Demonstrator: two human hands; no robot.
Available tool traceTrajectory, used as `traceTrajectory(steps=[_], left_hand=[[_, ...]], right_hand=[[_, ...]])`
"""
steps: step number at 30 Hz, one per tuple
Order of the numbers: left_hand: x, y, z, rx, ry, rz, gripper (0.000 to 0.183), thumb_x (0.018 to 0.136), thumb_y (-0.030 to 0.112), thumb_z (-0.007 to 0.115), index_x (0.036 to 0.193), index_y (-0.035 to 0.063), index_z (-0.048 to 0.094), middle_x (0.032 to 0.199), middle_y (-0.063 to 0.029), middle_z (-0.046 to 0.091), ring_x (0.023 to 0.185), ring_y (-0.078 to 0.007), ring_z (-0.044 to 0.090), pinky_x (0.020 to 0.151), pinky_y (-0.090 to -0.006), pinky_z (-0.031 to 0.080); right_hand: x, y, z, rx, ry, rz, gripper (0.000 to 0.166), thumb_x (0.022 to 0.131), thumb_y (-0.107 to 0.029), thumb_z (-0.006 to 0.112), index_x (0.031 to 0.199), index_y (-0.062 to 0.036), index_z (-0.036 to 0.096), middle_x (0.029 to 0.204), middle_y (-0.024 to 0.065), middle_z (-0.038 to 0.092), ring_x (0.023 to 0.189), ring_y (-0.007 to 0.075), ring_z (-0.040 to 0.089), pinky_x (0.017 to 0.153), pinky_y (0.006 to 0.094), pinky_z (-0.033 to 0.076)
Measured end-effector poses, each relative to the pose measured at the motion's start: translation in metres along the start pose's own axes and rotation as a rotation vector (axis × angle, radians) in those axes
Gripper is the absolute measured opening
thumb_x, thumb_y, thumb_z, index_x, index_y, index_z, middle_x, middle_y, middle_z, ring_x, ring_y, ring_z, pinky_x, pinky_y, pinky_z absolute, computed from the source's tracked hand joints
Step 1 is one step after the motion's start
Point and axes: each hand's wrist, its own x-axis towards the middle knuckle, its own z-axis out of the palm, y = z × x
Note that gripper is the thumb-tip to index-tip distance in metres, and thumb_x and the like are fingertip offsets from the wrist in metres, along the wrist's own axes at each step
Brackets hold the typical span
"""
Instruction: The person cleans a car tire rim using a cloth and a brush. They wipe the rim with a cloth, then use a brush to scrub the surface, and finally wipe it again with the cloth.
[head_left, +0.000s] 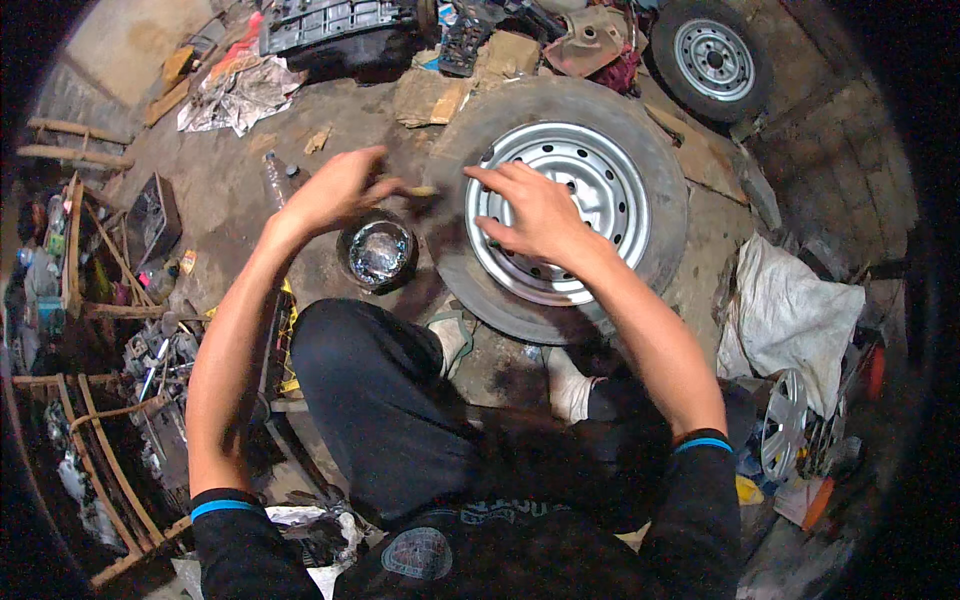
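Note:
A tyre (510, 315) with a silver steel wheel rim (600, 169) lies flat on the floor in front of me. My right hand (536, 214) is over the rim's left side, fingers apart, with nothing visible in it. Whether its fingertips touch the metal I cannot tell. To the left of the tyre, my left hand (337, 184) is above a dark round container (380, 251) of shiny, reflective liquid. A small yellowish thing (421, 192) shows at the left fingertips. It is blurred, and I cannot tell whether it is held.
Behind the container stands a clear plastic bottle (276, 178). A second wheel (714, 60) leans at the back right, and an engine block (341, 34) lies at the back. Wooden racks (112, 465) with metal parts line the left; a white sack (795, 307) lies right.

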Motion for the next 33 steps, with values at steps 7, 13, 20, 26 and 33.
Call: traceTrajectory(steps=[7,13,20,26,33], left_hand=[[0.055,0.079,0.022,-0.029,-0.030,0.266,0.046,0.087,0.040,0.071,0.095,-0.0040,0.060,0.084,-0.0271,0.065,0.082,-0.0465,0.063,0.073,-0.0493,0.050],[0.101,0.041,0.054,-0.216,0.064,0.079,0.047,0.080,0.041,0.076,0.089,-0.0044,0.067,0.084,-0.0255,0.069,0.084,-0.0389,0.069,0.076,-0.0471,0.053],[0.152,-0.017,0.103,0.257,0.017,-0.081,0.018,0.086,0.014,0.060,0.093,0.0001,0.069,0.100,-0.0261,0.069,0.093,-0.0416,0.069,0.082,-0.0507,0.056],[0.159,-0.049,0.157,0.184,-0.159,-0.297,0.054,0.094,0.010,0.047,0.145,-0.0049,0.036,0.150,-0.0219,0.041,0.126,-0.0348,0.055,0.100,-0.0466,0.049],[0.167,-0.037,0.152,0.247,-0.228,-0.262,0.053,0.097,0.009,0.038,0.148,-0.0053,0.031,0.157,-0.0218,0.027,0.125,-0.0348,0.056,0.101,-0.0444,0.049]], right_hand=[[0.006,0.027,0.025,0.027,-0.077,0.166,0.024,0.075,-0.025,0.079,0.095,-0.0130,0.074,0.082,0.0114,0.065,0.077,0.0331,0.065,0.070,0.0429,0.050],[-0.044,0.071,0.046,0.129,-0.027,0.526,0.032,0.072,-0.031,0.083,0.085,-0.0039,0.072,0.076,0.0141,0.070,0.070,0.0315,0.069,0.070,0.0404,0.054],[-0.079,0.079,0.088,0.422,0.393,0.750,0.028,0.070,-0.020,0.087,0.087,-0.0012,0.073,0.081,0.0094,0.074,0.073,0.0163,0.068,0.072,0.0301,0.053],[-0.064,0.095,0.129,0.516,0.296,0.674,0.026,0.073,-0.017,0.085,0.085,0.0012,0.073,0.075,0.0090,0.072,0.068,0.0130,0.066,0.067,0.0284,0.052],[-0.077,0.086,0.127,0.324,0.175,0.531,0.017,0.076,-0.013,0.079,0.075,-0.0034,0.065,0.070,0.0141,0.067,0.061,0.0228,0.067,0.058,0.0334,0.050]])
